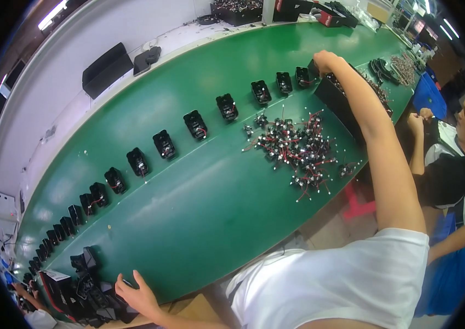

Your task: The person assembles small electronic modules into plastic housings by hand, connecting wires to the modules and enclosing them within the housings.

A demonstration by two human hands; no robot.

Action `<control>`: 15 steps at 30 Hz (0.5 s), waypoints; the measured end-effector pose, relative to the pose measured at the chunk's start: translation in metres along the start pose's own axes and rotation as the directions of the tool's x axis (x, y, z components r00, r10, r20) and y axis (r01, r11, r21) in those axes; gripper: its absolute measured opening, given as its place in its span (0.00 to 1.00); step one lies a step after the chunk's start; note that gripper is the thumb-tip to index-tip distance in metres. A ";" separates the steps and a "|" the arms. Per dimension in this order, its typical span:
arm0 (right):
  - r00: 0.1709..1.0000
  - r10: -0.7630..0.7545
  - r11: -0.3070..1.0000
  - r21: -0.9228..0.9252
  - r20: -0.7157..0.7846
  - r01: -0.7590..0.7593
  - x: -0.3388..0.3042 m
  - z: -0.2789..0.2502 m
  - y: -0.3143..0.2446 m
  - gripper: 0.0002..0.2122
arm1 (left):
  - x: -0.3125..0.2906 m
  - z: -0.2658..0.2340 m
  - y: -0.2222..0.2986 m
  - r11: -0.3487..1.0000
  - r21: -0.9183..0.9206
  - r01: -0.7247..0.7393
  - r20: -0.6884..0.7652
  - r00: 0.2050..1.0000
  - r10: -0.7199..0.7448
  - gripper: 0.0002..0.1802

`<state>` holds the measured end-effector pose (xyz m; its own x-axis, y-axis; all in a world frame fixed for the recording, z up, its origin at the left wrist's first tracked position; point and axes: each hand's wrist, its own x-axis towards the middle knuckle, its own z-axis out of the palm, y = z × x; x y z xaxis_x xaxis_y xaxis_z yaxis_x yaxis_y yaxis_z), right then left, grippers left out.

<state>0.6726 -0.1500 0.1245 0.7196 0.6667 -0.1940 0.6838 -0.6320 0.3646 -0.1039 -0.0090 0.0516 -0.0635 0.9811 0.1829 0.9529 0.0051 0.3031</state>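
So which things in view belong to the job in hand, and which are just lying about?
Seemingly in the job:
row of black housings, right hand near its right end
pile of small wired parts
heap of black parts beside the left hand

Apparently just lying about:
long black box, upper left
flat dark piece beside it

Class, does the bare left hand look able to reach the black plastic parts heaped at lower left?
Probably yes: the left hand is beside the black plastic parts, with nothing visibly between.
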 end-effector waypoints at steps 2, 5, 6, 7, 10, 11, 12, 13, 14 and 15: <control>1.000 0.015 0.999 0.043 0.022 -0.016 0.002 0.001 0.008 0.20 | -0.002 0.004 0.003 0.999 -0.017 -0.045 -0.017 0.999 0.045 0.30; 0.998 -0.025 1.000 -0.005 -0.052 0.024 -0.012 -0.017 -0.002 0.20 | -0.004 0.007 0.002 0.983 -0.121 -0.137 -0.013 0.990 0.137 0.28; 0.982 -0.086 0.993 -0.090 -0.170 0.071 -0.016 -0.019 0.003 0.18 | -0.008 0.004 0.017 0.981 -0.157 -0.115 0.012 0.993 0.118 0.27; 0.983 -0.086 0.994 -0.083 -0.165 0.073 -0.021 -0.021 -0.001 0.18 | -0.009 0.006 0.021 0.971 -0.184 -0.150 0.013 0.988 0.154 0.27; 0.735 -0.393 0.920 -0.222 -0.553 0.324 -0.056 -0.035 -0.026 0.13 | -0.018 0.010 0.042 0.931 -0.265 -0.252 -0.003 0.965 0.261 0.24; 0.767 -0.383 0.890 0.018 -0.516 0.456 -0.077 -0.047 -0.064 0.11 | -0.022 0.007 0.048 0.921 -0.301 -0.250 0.019 0.963 0.268 0.23; 0.795 -0.382 0.801 0.260 -0.472 0.540 -0.098 -0.057 -0.096 0.10 | -0.026 0.007 0.054 0.907 -0.340 -0.249 0.038 0.960 0.278 0.22; 0.815 -0.403 0.764 0.337 -0.415 0.550 -0.118 -0.064 -0.119 0.09 | -0.028 0.010 0.058 0.873 -0.403 -0.276 0.041 0.947 0.318 0.21; 0.834 -0.419 0.732 0.411 -0.358 0.544 -0.133 -0.070 -0.133 0.09 | -0.031 0.012 0.069 0.840 -0.432 -0.329 0.020 0.927 0.374 0.20; 0.780 -0.476 0.718 0.332 -0.407 0.612 -0.137 -0.065 -0.142 0.08 | -0.036 0.014 0.083 0.803 -0.468 -0.369 0.010 0.906 0.422 0.19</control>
<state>0.4690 -0.1262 0.1584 0.1867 0.9813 0.0461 0.9712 -0.1773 -0.1593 -0.0185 -0.0407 0.0567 0.3480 0.8932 0.2847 0.6496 -0.4486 0.6138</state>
